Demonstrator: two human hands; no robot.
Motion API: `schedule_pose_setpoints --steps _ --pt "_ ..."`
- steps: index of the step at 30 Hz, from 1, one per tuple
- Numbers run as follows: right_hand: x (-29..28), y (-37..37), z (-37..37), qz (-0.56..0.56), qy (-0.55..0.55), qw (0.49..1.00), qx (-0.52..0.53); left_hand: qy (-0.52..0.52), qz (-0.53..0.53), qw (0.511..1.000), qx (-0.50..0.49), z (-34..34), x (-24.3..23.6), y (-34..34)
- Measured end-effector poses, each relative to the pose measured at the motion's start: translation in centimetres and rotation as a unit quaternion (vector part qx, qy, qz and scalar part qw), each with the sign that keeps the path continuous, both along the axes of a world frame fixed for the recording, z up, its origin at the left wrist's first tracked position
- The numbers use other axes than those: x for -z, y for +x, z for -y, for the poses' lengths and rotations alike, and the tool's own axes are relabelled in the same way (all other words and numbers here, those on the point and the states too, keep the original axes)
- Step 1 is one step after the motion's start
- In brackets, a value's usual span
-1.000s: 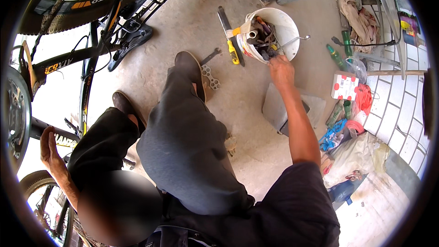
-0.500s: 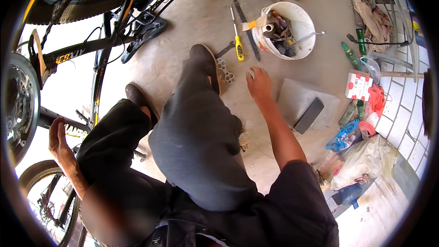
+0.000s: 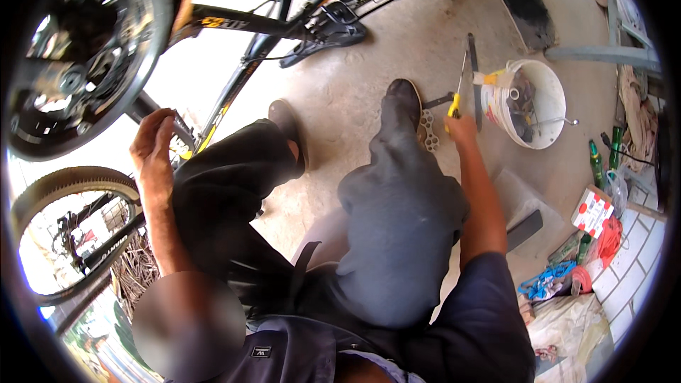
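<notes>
My right hand [image 3: 461, 128] grips a yellow-handled screwdriver [image 3: 454, 106], its shaft pointing up beside a long dark flat bar [image 3: 476, 106]. Just left of it lie a short dark spanner [image 3: 436, 101] and a perforated bone-shaped wrench [image 3: 428, 132] beside my right shoe. A white bucket of tools [image 3: 546, 99] stands to the right. My left hand [image 3: 152, 142] is raised at the bicycle's black frame tube [image 3: 142, 110], fingers loosely curved with nothing visible in them; whether it touches the tube I cannot tell.
A chainring [image 3: 78, 78] and wheel [image 3: 28, 220] of the bicycle occupy the left. A dark board [image 3: 518, 7] and metal leg [image 3: 596, 57] are upper right. A grey slab carries a black phone [image 3: 523, 230]; bottles [image 3: 596, 163], a box [image 3: 592, 211] and rags lie along the tiled wall.
My right hand has left the bucket rim and taken hold of the screwdriver. The view has swung, so the scene sits lower and more of the chainring shows.
</notes>
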State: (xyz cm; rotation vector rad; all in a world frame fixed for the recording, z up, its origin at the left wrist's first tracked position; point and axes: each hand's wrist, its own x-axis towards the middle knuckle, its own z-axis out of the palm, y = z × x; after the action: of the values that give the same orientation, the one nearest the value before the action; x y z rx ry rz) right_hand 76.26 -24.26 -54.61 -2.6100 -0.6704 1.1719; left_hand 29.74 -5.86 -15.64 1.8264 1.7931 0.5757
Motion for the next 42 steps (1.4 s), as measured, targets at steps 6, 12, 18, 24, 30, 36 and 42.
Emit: schedule_pose_setpoints --steps 6,12,18,24,30,36,42 --pt "-7.3 -2.6 5.4 -0.066 0.160 0.984 0.037 0.025 0.075 0.997 -0.025 1.3 -0.4 0.8" --pt "-13.1 -1.9 9.3 -0.054 0.269 0.955 0.109 0.055 0.115 0.990 -0.058 2.0 0.2 -0.7" --pt "-29.1 -1.8 8.3 -0.031 0.323 0.921 0.217 0.108 0.163 0.976 -0.096 2.3 1.0 -0.9" --pt "-40.4 -1.5 4.9 0.041 0.483 0.855 0.187 0.140 0.111 0.976 -0.122 3.0 1.4 -3.3" --pt "-45.1 -3.5 2.3 0.024 0.529 0.838 0.131 0.147 0.148 0.971 -0.114 2.9 -0.2 -0.7" --pt "-43.1 -8.1 -3.7 -0.059 0.463 0.884 0.037 0.203 0.201 0.954 -0.090 1.5 0.0 0.9" --pt "-40.0 -10.2 -7.1 0.000 0.385 0.922 -0.044 0.168 0.243 0.953 -0.067 0.8 1.4 4.4"
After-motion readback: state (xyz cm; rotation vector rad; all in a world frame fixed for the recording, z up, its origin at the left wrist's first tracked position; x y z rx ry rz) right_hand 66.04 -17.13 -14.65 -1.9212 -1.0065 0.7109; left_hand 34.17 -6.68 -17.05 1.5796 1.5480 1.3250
